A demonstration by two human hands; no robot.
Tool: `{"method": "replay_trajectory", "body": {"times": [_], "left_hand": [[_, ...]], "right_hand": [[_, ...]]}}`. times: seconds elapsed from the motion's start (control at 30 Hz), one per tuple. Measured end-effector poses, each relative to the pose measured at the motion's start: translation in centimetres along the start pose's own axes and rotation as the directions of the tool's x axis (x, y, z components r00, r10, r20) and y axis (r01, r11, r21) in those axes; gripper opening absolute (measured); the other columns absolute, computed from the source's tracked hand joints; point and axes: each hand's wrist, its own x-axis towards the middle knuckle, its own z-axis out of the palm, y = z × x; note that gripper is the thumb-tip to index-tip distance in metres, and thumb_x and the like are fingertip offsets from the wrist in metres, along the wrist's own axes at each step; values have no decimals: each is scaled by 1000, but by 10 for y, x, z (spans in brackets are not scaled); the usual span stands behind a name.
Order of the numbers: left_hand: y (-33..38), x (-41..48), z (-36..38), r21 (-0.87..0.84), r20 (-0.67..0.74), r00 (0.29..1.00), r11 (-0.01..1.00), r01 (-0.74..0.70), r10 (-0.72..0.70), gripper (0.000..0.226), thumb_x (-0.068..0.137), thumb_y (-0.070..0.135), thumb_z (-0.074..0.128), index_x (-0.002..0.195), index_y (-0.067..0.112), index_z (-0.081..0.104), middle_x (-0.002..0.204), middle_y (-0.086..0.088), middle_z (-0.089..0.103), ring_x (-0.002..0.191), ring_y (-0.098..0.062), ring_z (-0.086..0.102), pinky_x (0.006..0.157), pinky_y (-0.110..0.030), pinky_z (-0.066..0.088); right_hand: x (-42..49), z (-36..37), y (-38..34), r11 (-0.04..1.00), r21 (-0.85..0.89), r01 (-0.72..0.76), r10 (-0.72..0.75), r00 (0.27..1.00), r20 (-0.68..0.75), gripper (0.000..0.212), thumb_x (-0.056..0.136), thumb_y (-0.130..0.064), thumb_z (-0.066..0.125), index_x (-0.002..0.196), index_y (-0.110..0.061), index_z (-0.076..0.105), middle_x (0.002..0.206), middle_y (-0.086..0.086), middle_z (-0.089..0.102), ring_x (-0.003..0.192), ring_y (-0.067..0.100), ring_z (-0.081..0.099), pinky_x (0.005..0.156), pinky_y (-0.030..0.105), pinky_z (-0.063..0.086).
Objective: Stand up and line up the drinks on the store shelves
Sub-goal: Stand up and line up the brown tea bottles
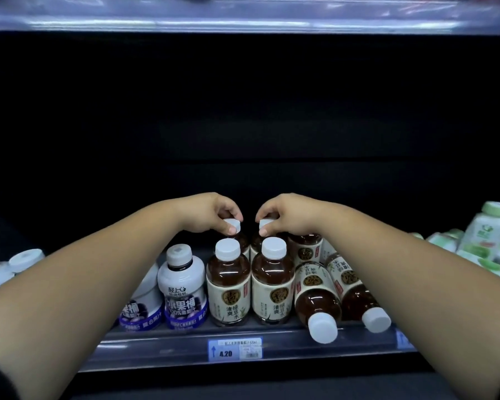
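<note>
Price tag (235, 350) reads 4.20; left hand (211, 214) and right hand (285, 215) each pinch a rear bottle cap (233, 224).

A: Count of tea bottles (228, 284)?
B: Seven plain: five upright, two on their sides. Of the upright, two in front, three behind. An eighth may hide at the back right; can't tell.
A: Purple juice bottles (182, 290)?
B: Two, one half hidden. Two more white caps (26, 259) far left, kind unclear.
A: Green-capped bottles (487, 226)?
B: One upright. The lying heap beside it is too blurred to count.
A: Tags (235, 349)?
B: One whole, one cut off at right.
</note>
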Motion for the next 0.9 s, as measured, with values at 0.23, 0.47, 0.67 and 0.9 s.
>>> {"method": "replay_trajectory", "body": {"times": [0.23,0.47,0.67,0.9], "left_hand": [[30,-14,11,36,-156,983,995,-96,101,35,84,39,75,117,43,63,116,23,62,112,0,57,96,-26,47],[91,-35,55,114,-188,928,946,-304,321,38,76,45,79,112,45,65,116,25,62,105,14,52,77,-7,40],[116,-48,111,199,-219,890,911,-361,400,48,71,57,77,113,38,66,114,21,63,109,0,56,96,-33,47],[118,-65,162,572,-51,900,752,-329,432,68,62,78,64,119,40,61,120,20,58,122,-4,46,115,-57,-13]], "right_hand": [[-47,-12,20,993,118,-1,13,995,-98,57,87,-48,72,140,-39,53,144,-12,54,130,8,51,103,27,40],[-105,-6,64,992,120,38,-23,991,-130,51,82,-49,76,131,-40,62,124,-23,61,118,-1,56,107,33,45],[-133,9,94,987,14,158,-157,986,-58,55,77,-54,77,129,-38,63,126,-19,62,118,0,54,104,33,45],[-169,47,103,991,-100,93,-103,990,-100,65,61,-75,66,116,-42,64,117,-25,60,119,5,53,111,48,33]]}}
